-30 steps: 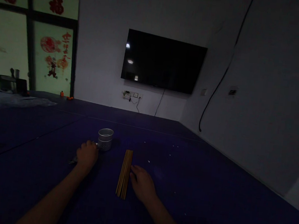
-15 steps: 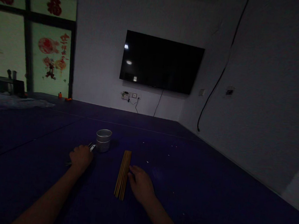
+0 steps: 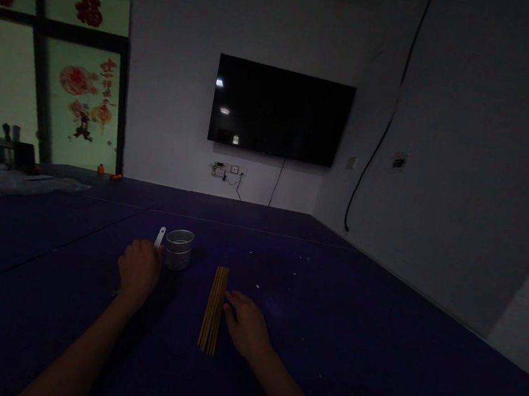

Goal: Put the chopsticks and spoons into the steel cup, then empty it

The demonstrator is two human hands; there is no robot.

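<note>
My left hand (image 3: 140, 270) is closed around a slim utensil with a pale handle (image 3: 160, 236), whose end with a small hole sticks up past the fingers. Most of that utensil is hidden by the hand, so its kind does not show. Just to the right stands a grey metal cup (image 3: 178, 252), upright on the dark blue tabletop (image 3: 369, 373). A row of several brown wooden chopsticks (image 3: 213, 311) lies side by side in front of me. At their right edge rests my right hand (image 3: 247, 327), fingers loosely extended and gripping nothing.
Small white scraps (image 3: 258, 286) dot the table right of the chopsticks. Crumpled clear plastic (image 3: 24, 185) lies far left near a dark holder (image 3: 8, 152). Small orange objects (image 3: 115, 177) sit at the far edge. A television (image 3: 280, 111) hangs on the wall.
My left hand has lifted slightly, and the pale handle now points more upright beside the cup. My right hand stays by the chopsticks. The whole view has shifted a little.
</note>
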